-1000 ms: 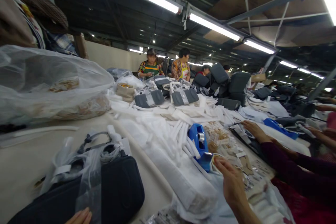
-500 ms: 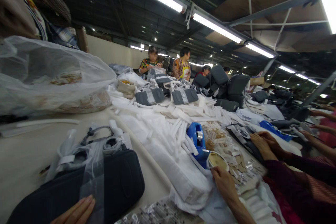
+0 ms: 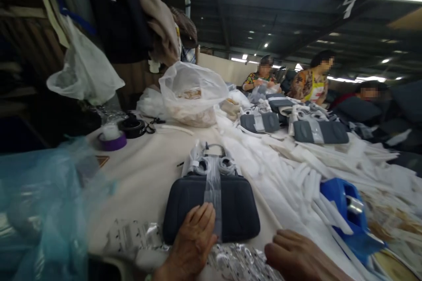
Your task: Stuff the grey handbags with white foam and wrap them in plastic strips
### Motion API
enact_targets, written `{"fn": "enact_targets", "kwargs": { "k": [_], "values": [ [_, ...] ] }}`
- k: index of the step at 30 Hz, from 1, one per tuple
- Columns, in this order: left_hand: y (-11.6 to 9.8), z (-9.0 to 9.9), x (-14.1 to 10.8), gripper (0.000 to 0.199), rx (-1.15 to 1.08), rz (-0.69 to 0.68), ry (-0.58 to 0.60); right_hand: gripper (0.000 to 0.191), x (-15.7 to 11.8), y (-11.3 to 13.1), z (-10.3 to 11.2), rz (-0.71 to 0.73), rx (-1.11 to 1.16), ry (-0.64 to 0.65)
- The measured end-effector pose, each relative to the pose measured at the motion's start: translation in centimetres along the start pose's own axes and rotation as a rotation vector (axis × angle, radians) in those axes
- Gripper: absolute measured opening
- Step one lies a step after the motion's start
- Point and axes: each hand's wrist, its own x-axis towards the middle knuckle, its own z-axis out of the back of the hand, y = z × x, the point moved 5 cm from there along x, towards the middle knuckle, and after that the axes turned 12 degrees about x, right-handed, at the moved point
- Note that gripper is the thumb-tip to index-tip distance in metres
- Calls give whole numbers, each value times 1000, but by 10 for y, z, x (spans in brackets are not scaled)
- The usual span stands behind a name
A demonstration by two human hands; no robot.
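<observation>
A dark bag (image 3: 240, 206) is lying flat near the near edge of the table (image 3: 138, 184), with a strip of clear tape (image 3: 216, 189) running over its middle and its coiled straps (image 3: 227, 165) sitting in pale wrapping along its far side. The left hand (image 3: 194, 237) is resting palm down on the bag's front, its fingers stretched out and close together, touching the strip. The right hand (image 3: 296, 252) is hanging apart from the bag, to its right by the near edge, fingers bent inward; whether they are pinching anything, I cannot tell. Shiny printed plastic (image 3: 240, 261) is spreading along that near edge. Towards the far edge, a clear sack (image 3: 198, 114) is standing with its mouth gaping, holding tan pieces. Near the far left corner, a purple ring (image 3: 112, 142) is surrounding something white (image 3: 110, 131), with a black roll (image 3: 132, 127) lying just beside it. A whitish pouch (image 3: 87, 72) is hanging beyond that corner, its contents unclear. Teal plastic (image 3: 39, 210) is bulging along the left edge. On the right side, a blue dispenser (image 3: 344, 204) is holding a metallic core (image 3: 355, 205), beside heaped white strips (image 3: 303, 180).
</observation>
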Motion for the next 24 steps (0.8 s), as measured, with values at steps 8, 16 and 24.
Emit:
{"fn": "enact_targets", "kwargs": {
  "k": [8, 16, 24],
  "values": [
    [2, -4, -3, 37, -70, 80, 6, 13, 123, -4, -6, 180, -262, 209],
    [3, -8, -4, 41, -42, 48, 6, 17, 176, -16, -15, 197, -339, 318],
    [2, -16, -5, 38, -42, 136, -167, 15, 200, -28, -14, 21, -318, 299]
  ]
}}
